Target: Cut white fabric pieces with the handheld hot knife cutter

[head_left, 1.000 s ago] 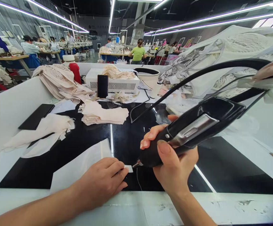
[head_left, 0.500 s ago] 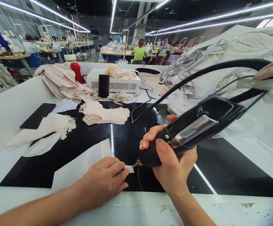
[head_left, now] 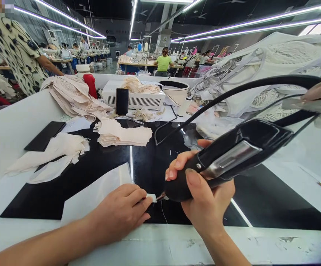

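Observation:
My left hand [head_left: 127, 208] is closed on a sheer white piece of fabric [head_left: 94, 197], pressing it to the glossy black board [head_left: 149, 162]. A small white end of the fabric [head_left: 151, 197] sticks out past my fingertips. My right hand [head_left: 204, 195] is wrapped around a thick black corded hand tool [head_left: 249, 147] with a silver lever on its side. Its narrow metal tip [head_left: 161, 197] points left and down, at the fabric end. Whether the tip touches the fabric I cannot tell. A loose thread lies below the tip.
Stacked beige fabric pieces [head_left: 124, 135], a dark phone [head_left: 122, 101] and a vented white box [head_left: 135, 96] stand beyond the hands. Beige cloths [head_left: 55, 157] lie left, white lace garments [head_left: 282, 55] are heaped right. The tool's cable [head_left: 232, 94] arches rightward. A person [head_left: 16, 51] stands at the left.
The tool and my right hand have shifted slightly right and down, its tip now at the very end of the fabric. The person at the left has come further into view, an arm reaching right.

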Demonstrator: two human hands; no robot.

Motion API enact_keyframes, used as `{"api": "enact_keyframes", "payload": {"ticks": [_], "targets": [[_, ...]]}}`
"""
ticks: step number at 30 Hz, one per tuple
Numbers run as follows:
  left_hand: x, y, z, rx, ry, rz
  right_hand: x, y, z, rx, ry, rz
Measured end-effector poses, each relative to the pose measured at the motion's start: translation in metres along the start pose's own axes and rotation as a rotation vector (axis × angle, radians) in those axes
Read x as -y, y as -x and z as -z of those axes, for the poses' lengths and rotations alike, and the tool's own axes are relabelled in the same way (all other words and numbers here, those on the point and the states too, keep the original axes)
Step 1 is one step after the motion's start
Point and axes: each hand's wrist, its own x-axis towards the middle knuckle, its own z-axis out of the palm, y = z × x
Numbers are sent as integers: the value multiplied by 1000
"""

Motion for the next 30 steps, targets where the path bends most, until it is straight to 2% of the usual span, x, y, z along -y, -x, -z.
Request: {"api": "enact_keyframes", "payload": {"ticks": [5,18,24,30], "targets": [[1,1,5,-29,44,17,1,1,0,-12,18,0],[3,9,12,4,208,72,10,1,3,-49,69,29],[3,7,9,6,124,19,13,-5,-2,-57,53,8],[3,7,3,0,80,-4,4,-8,-17,-44,10,32]]}}
